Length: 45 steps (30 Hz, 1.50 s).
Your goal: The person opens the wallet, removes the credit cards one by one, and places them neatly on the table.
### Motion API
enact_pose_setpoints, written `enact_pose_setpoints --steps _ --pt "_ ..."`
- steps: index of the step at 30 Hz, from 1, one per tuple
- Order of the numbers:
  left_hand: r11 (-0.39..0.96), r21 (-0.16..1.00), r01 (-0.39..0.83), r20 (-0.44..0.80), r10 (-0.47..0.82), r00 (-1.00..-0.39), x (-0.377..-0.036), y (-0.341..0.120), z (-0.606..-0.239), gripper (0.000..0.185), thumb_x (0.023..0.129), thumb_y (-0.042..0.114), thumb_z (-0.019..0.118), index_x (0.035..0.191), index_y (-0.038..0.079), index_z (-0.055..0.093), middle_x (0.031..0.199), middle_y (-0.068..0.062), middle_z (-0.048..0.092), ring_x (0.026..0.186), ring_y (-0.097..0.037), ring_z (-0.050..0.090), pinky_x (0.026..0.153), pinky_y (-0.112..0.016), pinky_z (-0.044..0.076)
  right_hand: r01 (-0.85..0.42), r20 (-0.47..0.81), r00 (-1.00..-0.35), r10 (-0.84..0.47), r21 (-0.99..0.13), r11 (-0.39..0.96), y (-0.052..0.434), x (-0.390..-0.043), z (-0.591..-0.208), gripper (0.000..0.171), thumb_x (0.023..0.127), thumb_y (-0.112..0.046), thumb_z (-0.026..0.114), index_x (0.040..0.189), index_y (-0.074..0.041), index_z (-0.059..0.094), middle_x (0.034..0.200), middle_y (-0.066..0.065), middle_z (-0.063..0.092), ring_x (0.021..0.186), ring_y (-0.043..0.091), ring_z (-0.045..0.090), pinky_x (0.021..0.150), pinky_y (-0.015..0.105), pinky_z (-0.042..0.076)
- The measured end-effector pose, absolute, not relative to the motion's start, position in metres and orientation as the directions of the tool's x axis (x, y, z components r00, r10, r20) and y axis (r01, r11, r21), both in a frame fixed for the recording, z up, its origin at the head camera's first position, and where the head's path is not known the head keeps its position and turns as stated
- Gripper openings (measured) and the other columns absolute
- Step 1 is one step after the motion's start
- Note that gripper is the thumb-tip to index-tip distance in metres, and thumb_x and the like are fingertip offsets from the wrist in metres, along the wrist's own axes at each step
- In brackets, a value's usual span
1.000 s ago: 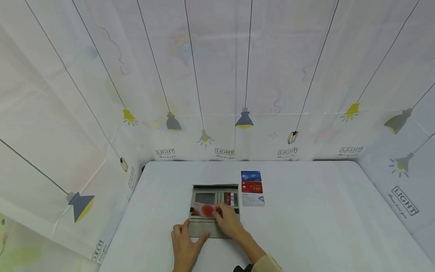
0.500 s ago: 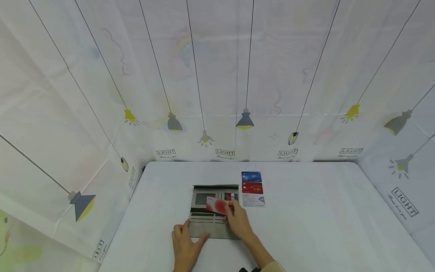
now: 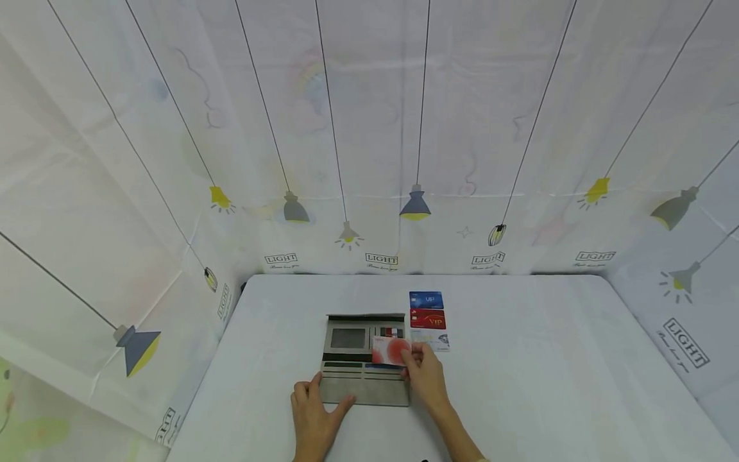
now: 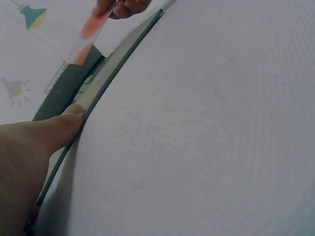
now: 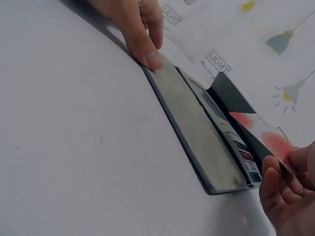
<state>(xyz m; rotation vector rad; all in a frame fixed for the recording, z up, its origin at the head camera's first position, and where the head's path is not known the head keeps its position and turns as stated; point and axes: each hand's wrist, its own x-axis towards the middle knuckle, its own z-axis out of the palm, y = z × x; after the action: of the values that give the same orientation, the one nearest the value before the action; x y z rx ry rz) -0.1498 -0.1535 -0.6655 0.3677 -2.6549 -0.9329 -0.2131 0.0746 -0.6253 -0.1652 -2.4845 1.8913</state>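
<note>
An open grey-green wallet (image 3: 381,393) lies on the white table, with card slots and a dark window showing inside. My left hand (image 3: 314,416) holds its near left corner, the thumb on the near edge and the fingers at the left side. Pinched by one end in my right hand (image 3: 428,380) is a white card with red circles (image 3: 388,350), raised over the wallet's right half. In the right wrist view, that card (image 5: 263,133) is tilted and apart from the slots. Small red and white pieces (image 5: 247,158) show in some slots there.
Right of the wallet lie a blue VIP card (image 3: 426,299), a red VIP card (image 3: 428,319) and a whitish card (image 3: 437,339) in a column. My right hand partly covers the whitish one. A lamp-printed curtain (image 3: 369,128) surrounds the white table (image 3: 537,366).
My right hand has lifted the red-and-white card from the wallet's left middle and carried it right. The slots beneath are now uncovered. My left hand stays in place.
</note>
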Motion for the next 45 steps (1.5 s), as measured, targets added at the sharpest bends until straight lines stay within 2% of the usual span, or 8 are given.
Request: enact_pose_setpoints --steps 14,29,34,45 --pt "0.753 0.641 -0.152 0.186 -0.344 -0.920 -0.149 -0.151 -0.663 0.096 0.067 0.062 0.084 0.136 0.000 0.056 0.101 -0.005 0.038 0.094 -0.019 0.036 0.082 -0.038 0.039 0.154 -0.084 -0.972 0.220 -0.934 0.322 0.109 -0.205 -0.631 0.040 0.099 -0.041 0.062 0.114 -0.004 0.057 0.079 0.008 0.067 0.056 0.014 0.059 0.053 0.024 0.050" --pt "0.762 0.631 -0.145 0.206 -0.345 -0.916 -0.148 -0.150 -0.662 0.096 0.068 0.064 0.083 0.136 0.001 0.057 0.099 -0.005 0.037 0.091 -0.016 0.034 0.080 -0.035 0.037 0.202 -0.109 -0.950 0.292 -0.929 0.310 0.141 -0.200 -0.638 0.035 0.094 -0.032 0.071 0.107 -0.001 0.064 0.072 0.007 0.071 0.052 0.014 0.062 0.047 0.027 0.052" --pt "0.756 0.637 -0.153 0.180 -0.339 -0.923 -0.148 -0.151 -0.661 0.097 0.069 0.065 0.082 0.138 0.003 0.055 0.101 -0.005 0.037 0.093 -0.017 0.034 0.082 -0.035 0.037 0.210 -0.095 -0.947 0.306 -0.907 0.366 0.146 -0.199 -0.639 0.037 0.091 -0.034 0.074 0.106 -0.002 0.066 0.069 0.006 0.070 0.049 0.014 0.061 0.047 0.026 0.051" --pt "0.762 0.628 -0.158 0.175 -0.336 -0.926 -0.148 -0.151 -0.661 0.097 0.068 0.065 0.082 0.138 0.003 0.055 0.101 -0.005 0.038 0.094 -0.017 0.034 0.083 -0.036 0.038 0.224 -0.068 -0.953 0.296 -0.816 0.532 0.150 -0.198 -0.638 0.040 0.091 -0.036 0.073 0.101 0.002 0.066 0.060 0.000 0.064 0.046 0.012 0.054 0.051 0.024 0.039"
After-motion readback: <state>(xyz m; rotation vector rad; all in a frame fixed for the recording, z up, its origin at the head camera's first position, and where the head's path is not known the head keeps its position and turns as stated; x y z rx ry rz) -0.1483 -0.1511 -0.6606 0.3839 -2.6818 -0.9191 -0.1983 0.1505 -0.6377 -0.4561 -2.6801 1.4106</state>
